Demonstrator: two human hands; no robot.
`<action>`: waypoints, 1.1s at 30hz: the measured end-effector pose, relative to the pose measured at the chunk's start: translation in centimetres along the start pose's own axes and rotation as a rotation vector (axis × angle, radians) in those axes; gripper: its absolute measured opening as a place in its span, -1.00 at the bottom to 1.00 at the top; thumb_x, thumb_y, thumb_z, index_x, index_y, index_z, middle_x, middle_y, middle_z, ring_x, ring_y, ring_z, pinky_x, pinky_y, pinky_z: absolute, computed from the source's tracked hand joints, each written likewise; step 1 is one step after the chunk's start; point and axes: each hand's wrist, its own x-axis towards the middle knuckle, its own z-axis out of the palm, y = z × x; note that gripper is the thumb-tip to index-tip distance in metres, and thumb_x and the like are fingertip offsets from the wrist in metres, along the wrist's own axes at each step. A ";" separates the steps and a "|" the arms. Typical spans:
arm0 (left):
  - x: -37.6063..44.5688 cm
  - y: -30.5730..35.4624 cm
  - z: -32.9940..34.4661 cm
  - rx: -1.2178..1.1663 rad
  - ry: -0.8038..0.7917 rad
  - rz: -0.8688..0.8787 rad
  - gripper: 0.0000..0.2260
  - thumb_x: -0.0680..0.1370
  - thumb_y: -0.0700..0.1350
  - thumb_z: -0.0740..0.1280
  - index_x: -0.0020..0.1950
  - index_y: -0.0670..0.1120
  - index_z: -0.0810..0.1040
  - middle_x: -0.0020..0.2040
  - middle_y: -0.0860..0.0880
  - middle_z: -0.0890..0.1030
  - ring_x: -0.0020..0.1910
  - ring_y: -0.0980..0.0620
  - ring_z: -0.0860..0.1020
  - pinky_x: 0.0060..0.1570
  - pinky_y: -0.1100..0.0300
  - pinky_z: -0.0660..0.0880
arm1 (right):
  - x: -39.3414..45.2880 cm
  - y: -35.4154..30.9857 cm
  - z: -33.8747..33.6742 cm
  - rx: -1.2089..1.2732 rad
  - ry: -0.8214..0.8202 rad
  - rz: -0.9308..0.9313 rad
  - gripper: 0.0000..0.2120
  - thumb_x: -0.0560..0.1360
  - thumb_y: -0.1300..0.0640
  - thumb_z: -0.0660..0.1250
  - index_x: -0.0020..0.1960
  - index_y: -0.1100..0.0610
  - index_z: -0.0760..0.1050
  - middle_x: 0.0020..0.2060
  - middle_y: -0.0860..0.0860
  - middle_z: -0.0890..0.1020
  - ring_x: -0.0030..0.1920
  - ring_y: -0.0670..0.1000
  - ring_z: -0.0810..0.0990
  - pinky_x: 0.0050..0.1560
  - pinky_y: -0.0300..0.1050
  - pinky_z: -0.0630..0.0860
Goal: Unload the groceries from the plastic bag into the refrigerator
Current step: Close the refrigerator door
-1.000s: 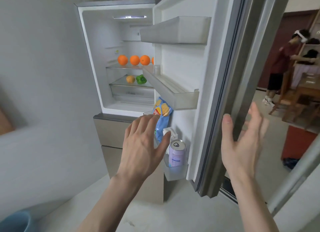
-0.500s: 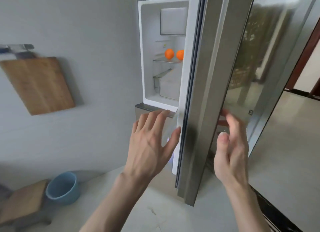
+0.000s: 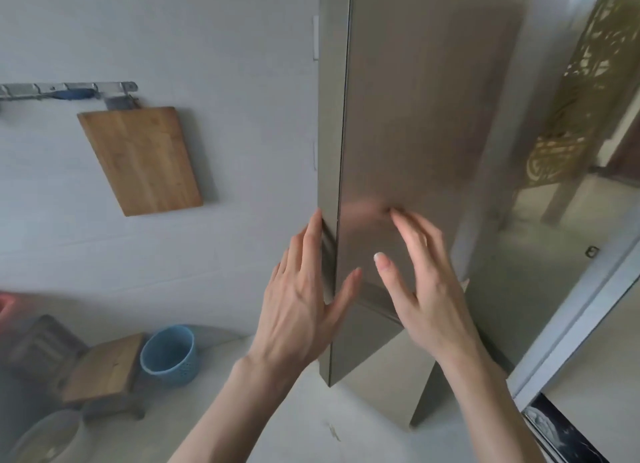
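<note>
Refrigerator door, a tall brushed-steel panel (image 3: 415, 116), stands upright straight ahead of both hands, its long axis running vertically and its left edge seam (image 3: 341, 185) appearing flush, or nearly so, with the grey cabinet side. None of the interior shows, so the groceries cannot be seen from here, and no plastic bag is in view either.

The left hand (image 3: 301, 296) is spread flat with straight fingers, holding nothing; its fingertips lie at the corner where the door edge meets the cabinet side, the thumb reaching across onto the door face. The right hand (image 3: 422, 282) is likewise open and empty, fingers extended and slightly blurred, their tips touching or just off the steel face to the right of the seam. Whether they press on it I cannot tell.

Judging by this, the door looks shut or in its last bit of travel, with the right hand the one squarely on the face and the left nearest the closing edge. Any final push would go straight forward into the panel.

On the wall to the left hangs a rectangular wooden cutting board (image 3: 142, 161); a round pale-blue bin (image 3: 169, 355) sits on the floor below.
</note>
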 end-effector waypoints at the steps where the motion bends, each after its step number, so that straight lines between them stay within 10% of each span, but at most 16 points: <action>1: 0.5 -0.6 0.2 -0.019 0.013 -0.018 -0.24 0.62 0.26 0.24 0.66 0.01 -0.03 0.43 0.07 0.36 0.40 0.07 0.46 0.14 0.05 0.56 | 0.7 0.3 0.6 -0.017 -0.016 -0.006 -0.40 0.64 -0.26 0.12 0.61 -0.07 0.21 0.54 -0.16 0.22 0.54 -0.17 0.26 0.45 -0.28 0.29; 5: 2.9 -2.9 1.1 -0.073 0.097 -0.059 -0.23 0.60 0.22 0.29 0.66 -0.05 0.01 0.42 0.06 0.31 0.31 0.16 0.44 0.09 0.18 0.52 | 3.5 2.0 2.9 -0.086 -0.066 -0.025 -0.38 0.63 -0.26 0.16 0.62 -0.09 0.17 0.58 -0.08 0.16 0.59 -0.04 0.21 0.52 0.06 0.32; 21: 14.2 -13.6 5.1 -0.128 0.136 -0.079 -0.11 0.56 0.17 0.38 0.68 0.05 -0.13 0.43 -0.02 0.32 0.39 -0.04 0.42 0.18 0.24 0.43 | 14.4 6.8 11.0 -0.469 -0.041 0.019 -0.31 0.59 -0.24 0.25 0.64 -0.09 0.13 0.64 0.04 0.04 0.61 0.26 0.12 0.45 0.27 0.34; 33: 19.7 -16.9 9.8 -0.085 0.077 -0.079 -0.18 0.55 0.12 0.40 0.67 0.17 -0.03 0.66 -0.12 -0.12 0.62 -0.12 0.07 0.47 0.01 0.32 | 18.9 11.1 12.2 -0.608 -0.014 0.097 -0.27 0.57 -0.22 0.28 0.65 -0.08 0.11 0.65 0.05 0.00 0.60 0.33 0.11 0.42 0.30 0.32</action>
